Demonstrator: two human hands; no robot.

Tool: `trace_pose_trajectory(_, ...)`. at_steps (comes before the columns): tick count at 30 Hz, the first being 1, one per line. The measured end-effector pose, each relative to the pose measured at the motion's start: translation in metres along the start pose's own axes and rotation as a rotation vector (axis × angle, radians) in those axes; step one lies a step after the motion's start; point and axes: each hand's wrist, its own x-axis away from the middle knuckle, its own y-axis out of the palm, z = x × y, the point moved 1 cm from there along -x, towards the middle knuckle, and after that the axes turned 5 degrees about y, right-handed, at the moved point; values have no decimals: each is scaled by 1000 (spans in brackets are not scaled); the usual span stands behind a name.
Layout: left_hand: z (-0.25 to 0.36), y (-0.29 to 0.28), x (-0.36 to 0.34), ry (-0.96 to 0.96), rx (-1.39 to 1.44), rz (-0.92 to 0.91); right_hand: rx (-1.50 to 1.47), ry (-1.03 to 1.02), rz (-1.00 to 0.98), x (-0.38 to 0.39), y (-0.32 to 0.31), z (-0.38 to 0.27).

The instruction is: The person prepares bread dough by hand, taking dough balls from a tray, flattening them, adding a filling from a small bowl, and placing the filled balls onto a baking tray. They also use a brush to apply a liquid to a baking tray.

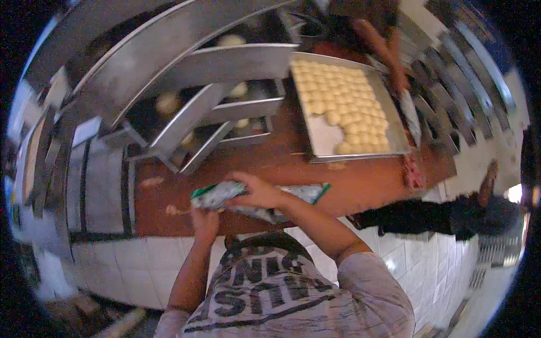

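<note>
Both of my hands hold a green and white plastic packet [225, 194] over the near edge of a brown worktop [349, 186]. My left hand [204, 221] grips the packet's left end from below. My right hand [258, 191] is closed over its middle from above, and the rest of the packet sticks out to the right past my forearm. Beyond it lies a metal tray [324, 138] mostly filled with rows of pale dough balls [344, 96], with a bare patch at its near left corner.
A large steel machine [169, 84] with slanted chutes and lumps of dough fills the worktop's left. Another person's arm [389, 53] reaches to the tray's far right corner. A dark-clothed figure [439, 217] is at the right. Dough scraps [152, 181] lie on the worktop above the white tiled front [129, 265].
</note>
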Motion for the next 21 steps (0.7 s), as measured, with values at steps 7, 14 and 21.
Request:
trace_pose_trajectory(7, 49, -28, -14, -612, 838, -28, 91, 96, 20, -2, -9, -33)
trace_pose_trajectory(14, 44, -41, -5, -410, 627, 35, 500, 144, 84, -9, 3, -20)
trace_pose_trajectory(21, 44, -45, 0, -310, 515, -72, 590, 209, 61, -12, 3, -24)
